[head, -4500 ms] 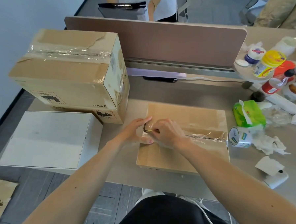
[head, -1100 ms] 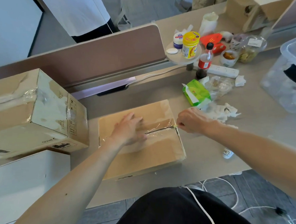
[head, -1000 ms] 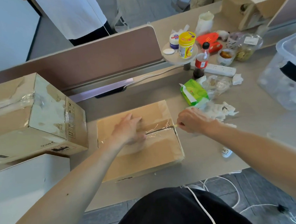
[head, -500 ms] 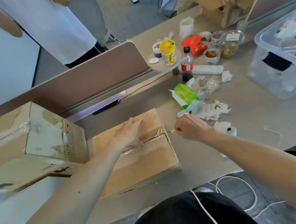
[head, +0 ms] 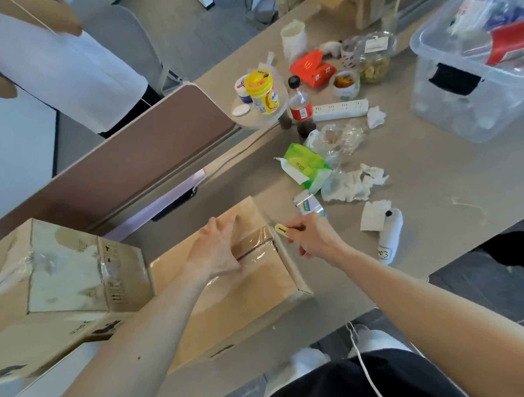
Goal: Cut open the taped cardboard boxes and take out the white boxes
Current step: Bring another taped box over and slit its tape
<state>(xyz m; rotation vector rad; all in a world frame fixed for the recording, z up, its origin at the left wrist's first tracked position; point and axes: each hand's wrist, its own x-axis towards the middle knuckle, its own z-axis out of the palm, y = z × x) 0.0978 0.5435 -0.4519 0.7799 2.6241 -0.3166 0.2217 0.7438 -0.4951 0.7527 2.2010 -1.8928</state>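
Note:
A flat cardboard box (head: 249, 291) lies on the desk in front of me, its top seam covered with clear tape and split open along the slit near the right end. My left hand (head: 218, 250) presses on the top, fingers at the slit. Just off the box's right edge, my right hand (head: 313, 236) pinches a small yellow cutter (head: 282, 229). A bigger taped cardboard box (head: 53, 281) stands at the left. The corner of a white box (head: 60, 370) shows below it.
A roll of tape (head: 309, 205), a green tissue pack (head: 306, 165), crumpled tissues (head: 351, 184), a cola bottle (head: 299, 104), a power strip (head: 339, 109) and a clear storage bin (head: 485, 76) crowd the desk's right. A brown partition (head: 141, 155) runs behind; a person in white (head: 61, 60) stands beyond.
My right hand drew the cutter along the taped seam from the left end to past the right edge. My left hand stayed pressing on the box. My view swung right.

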